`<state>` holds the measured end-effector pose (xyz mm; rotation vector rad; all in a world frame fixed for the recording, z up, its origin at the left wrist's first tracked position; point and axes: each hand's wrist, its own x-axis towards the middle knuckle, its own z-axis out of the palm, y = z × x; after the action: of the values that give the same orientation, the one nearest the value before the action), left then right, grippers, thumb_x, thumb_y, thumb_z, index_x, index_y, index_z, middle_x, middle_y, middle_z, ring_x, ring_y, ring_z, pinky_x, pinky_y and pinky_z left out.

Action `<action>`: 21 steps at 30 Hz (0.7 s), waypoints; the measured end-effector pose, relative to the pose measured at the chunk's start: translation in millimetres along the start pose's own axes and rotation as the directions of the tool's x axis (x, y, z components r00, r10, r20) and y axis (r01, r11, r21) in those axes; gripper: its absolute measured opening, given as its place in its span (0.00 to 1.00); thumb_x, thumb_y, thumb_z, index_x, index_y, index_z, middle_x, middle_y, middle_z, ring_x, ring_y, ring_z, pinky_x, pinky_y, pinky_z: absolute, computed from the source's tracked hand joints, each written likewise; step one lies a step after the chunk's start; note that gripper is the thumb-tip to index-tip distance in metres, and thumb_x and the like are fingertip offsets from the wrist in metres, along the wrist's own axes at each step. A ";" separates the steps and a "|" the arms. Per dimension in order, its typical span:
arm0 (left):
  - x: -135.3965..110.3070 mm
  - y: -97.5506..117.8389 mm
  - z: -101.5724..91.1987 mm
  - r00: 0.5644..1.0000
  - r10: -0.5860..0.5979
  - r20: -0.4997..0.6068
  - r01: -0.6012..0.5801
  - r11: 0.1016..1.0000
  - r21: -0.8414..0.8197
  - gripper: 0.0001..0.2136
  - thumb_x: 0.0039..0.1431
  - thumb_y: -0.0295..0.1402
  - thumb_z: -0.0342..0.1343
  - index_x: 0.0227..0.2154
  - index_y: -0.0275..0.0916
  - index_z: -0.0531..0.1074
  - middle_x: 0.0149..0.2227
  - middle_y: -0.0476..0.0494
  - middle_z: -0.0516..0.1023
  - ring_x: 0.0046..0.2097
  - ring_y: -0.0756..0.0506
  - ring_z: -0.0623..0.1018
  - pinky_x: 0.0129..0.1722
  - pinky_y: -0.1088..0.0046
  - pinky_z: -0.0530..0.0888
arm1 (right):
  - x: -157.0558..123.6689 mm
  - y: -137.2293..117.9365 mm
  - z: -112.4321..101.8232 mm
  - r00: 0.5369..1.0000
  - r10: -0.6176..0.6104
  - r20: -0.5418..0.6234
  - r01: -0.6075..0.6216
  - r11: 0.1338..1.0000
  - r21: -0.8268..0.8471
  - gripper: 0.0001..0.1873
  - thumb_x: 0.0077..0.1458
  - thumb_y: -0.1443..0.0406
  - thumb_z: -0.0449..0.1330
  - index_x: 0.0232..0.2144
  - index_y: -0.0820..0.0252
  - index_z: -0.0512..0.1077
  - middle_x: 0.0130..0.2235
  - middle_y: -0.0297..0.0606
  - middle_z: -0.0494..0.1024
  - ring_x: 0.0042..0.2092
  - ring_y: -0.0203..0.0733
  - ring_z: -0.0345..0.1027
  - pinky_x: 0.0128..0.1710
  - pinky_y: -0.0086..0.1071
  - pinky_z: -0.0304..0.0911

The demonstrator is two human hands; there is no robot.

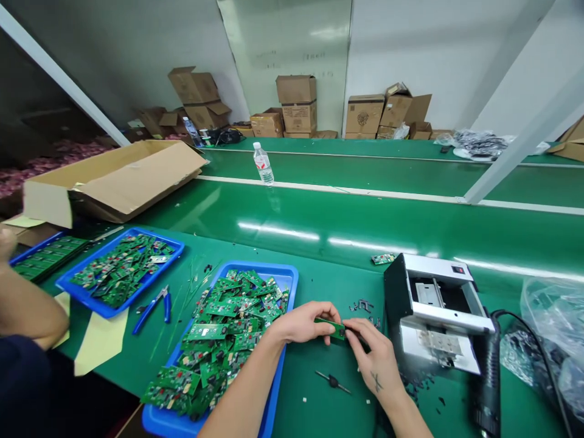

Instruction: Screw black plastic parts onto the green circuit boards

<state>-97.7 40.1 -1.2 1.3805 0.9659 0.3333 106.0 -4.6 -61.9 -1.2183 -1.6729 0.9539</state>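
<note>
A small green circuit board (336,330) is held above the green mat, just right of the tray. My left hand (306,322) is closed on its left part, thumb in front and fingers behind. At the board's right end, my right hand (371,347) pinches with thumb and index finger, by a small dark part. The fingertips cover some of that end. Below lies a thin metal tool (333,381) with a black middle. To the left, a blue tray (292,281) is heaped with similar boards (214,331).
On the right stands a black-and-silver machine (438,304), with a black-handled tool (487,389) and plastic bags (554,340) beside it. Black bits (362,305) are scattered nearby. Leftward are blue cutters (152,310), a second tray (176,248) and another person's arm (30,304). A bottle (263,164) stands behind.
</note>
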 end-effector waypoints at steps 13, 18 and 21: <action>1.0 -1.2 5.4 0.996 0.094 0.008 -0.094 0.995 0.030 0.13 0.57 0.35 0.55 0.44 0.38 0.68 0.40 0.46 0.74 0.31 0.52 0.74 0.36 0.75 0.70 | -0.1 -16.7 -12.5 0.906 0.389 0.163 -0.420 0.796 0.435 0.21 0.48 0.53 0.66 0.41 0.60 0.78 0.36 0.44 0.80 0.26 0.39 0.73 0.31 0.36 0.74; 1.5 -3.9 5.8 0.995 0.103 0.016 -0.104 0.991 0.085 0.12 0.58 0.34 0.55 0.44 0.38 0.68 0.39 0.46 0.75 0.33 0.51 0.75 0.36 0.75 0.70 | 1.0 -16.9 -19.2 0.879 0.426 0.214 -0.473 0.725 0.500 0.20 0.44 0.53 0.69 0.37 0.57 0.80 0.46 0.45 0.77 0.30 0.41 0.74 0.31 0.38 0.74; 0.0 -1.9 6.8 0.995 0.102 0.016 -0.103 0.990 0.099 0.12 0.58 0.35 0.55 0.44 0.38 0.68 0.36 0.47 0.75 0.33 0.50 0.75 0.37 0.74 0.70 | 1.0 -15.2 -17.1 0.870 0.446 0.208 -0.484 0.699 0.527 0.21 0.42 0.53 0.70 0.38 0.57 0.80 0.41 0.43 0.78 0.36 0.46 0.74 0.36 0.40 0.75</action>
<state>-93.3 35.2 -3.7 1.5250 0.9149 0.3581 116.7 -5.5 -41.6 -1.2089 -0.9887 1.6809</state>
